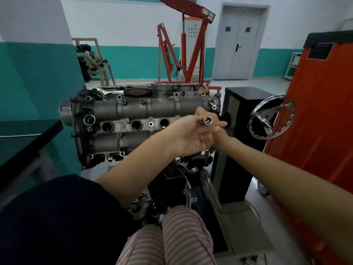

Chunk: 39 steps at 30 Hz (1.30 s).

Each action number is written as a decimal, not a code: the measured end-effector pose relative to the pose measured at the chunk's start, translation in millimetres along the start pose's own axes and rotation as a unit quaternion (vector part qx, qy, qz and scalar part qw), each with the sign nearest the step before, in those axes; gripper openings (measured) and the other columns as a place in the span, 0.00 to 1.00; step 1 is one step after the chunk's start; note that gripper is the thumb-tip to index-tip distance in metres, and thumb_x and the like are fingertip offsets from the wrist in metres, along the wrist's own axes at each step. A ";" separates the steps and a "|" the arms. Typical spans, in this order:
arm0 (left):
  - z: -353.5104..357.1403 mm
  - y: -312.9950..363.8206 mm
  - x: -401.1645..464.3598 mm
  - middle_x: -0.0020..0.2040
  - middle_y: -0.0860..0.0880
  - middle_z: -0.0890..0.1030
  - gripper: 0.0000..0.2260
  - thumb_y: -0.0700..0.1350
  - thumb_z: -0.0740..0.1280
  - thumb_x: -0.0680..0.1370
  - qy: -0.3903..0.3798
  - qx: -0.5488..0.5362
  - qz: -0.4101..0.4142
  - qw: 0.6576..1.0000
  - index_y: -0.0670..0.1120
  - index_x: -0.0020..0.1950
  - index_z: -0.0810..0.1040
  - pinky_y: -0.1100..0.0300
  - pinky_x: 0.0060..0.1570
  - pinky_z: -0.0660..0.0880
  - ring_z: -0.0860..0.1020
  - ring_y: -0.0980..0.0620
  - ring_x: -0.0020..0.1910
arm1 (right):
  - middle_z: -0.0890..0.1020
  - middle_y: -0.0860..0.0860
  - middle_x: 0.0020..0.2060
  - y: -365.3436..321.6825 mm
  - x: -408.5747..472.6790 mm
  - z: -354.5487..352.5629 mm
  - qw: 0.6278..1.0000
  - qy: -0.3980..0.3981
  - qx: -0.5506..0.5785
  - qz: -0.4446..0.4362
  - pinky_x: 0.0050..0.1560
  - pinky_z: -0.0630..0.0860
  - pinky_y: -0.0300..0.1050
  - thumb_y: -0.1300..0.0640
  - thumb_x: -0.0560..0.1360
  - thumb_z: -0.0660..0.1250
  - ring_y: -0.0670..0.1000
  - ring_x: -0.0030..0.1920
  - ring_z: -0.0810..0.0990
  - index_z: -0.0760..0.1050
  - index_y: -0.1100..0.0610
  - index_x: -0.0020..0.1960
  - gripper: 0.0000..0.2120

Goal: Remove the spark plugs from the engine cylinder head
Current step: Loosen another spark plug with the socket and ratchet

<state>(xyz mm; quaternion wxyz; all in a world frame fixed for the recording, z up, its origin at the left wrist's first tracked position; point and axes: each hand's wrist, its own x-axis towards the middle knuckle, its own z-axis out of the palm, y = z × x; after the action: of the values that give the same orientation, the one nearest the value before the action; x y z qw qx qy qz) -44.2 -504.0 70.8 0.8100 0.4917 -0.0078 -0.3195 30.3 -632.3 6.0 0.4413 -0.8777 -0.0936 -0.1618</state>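
Orange metal, a big cabinet (313, 115), fills your right side, and beyond the engine stands a red hoist (191, 46) near the grey double door (238, 43). Your engine cylinder head (133, 111) sits on its stand in front of you, turned so the row of round plug wells (136, 124) faces you; three wells show as dark holes, and you cannot tell from here whether plugs sit inside them. A black post (235, 142) carries the stand on the right, with a chrome handwheel (271, 117) just beside it. Along the far edge of the head lies a ratchet (122, 92) with a black and red grip.

Your left hand (191, 136) is raised palm-up over the right end of the head, its fingers curled round a chrome socket (207, 120) (the open end points toward you). Your right hand (219, 129) reaches in from the right and lies mostly hidden behind the left one; its fingertips meet the left hand near the socket, but you cannot tell whether they grip anything.
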 end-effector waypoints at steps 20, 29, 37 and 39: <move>-28.4 5.2 32.8 0.57 0.51 0.76 0.19 0.36 0.63 0.77 0.142 0.832 0.409 0.347 0.48 0.67 0.67 0.61 0.51 0.65 0.75 0.51 0.54 | 0.71 0.45 0.37 33.2 32.2 21.2 0.984 0.044 -0.134 -0.110 0.34 0.63 0.34 0.62 0.74 0.62 0.40 0.36 0.69 0.70 0.58 0.46 0.02; -27.5 6.7 47.6 0.41 0.51 0.70 0.11 0.54 0.59 0.80 0.195 0.777 0.444 0.402 0.47 0.52 0.67 0.61 0.36 0.63 0.68 0.53 0.41 | 0.69 0.40 0.28 29.4 21.6 21.5 0.981 0.098 -0.038 -0.161 0.31 0.63 0.42 0.62 0.73 0.63 0.44 0.29 0.68 0.65 0.55 0.40 0.07; -29.5 7.2 47.8 0.70 0.49 0.69 0.22 0.32 0.59 0.79 0.051 0.777 0.422 0.464 0.45 0.72 0.66 0.60 0.63 0.65 0.69 0.51 0.68 | 0.78 0.57 0.42 32.6 28.6 24.2 0.967 0.096 -0.153 -0.182 0.37 0.73 0.49 0.67 0.74 0.60 0.54 0.40 0.77 0.72 0.65 0.51 0.07; -31.6 9.2 46.4 0.70 0.48 0.69 0.23 0.32 0.58 0.79 0.032 0.778 0.418 0.467 0.44 0.73 0.64 0.57 0.62 0.67 0.69 0.50 0.68 | 0.77 0.56 0.44 31.6 29.1 23.7 0.972 0.094 -0.129 -0.170 0.41 0.75 0.54 0.66 0.74 0.61 0.54 0.43 0.78 0.71 0.65 0.53 0.09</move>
<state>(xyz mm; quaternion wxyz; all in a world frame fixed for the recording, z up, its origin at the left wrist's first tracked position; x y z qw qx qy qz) 7.8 -500.5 47.9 0.1295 0.8672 -0.4322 0.2109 71.9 -631.3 -20.0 0.2973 -0.8791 -0.1781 -0.3272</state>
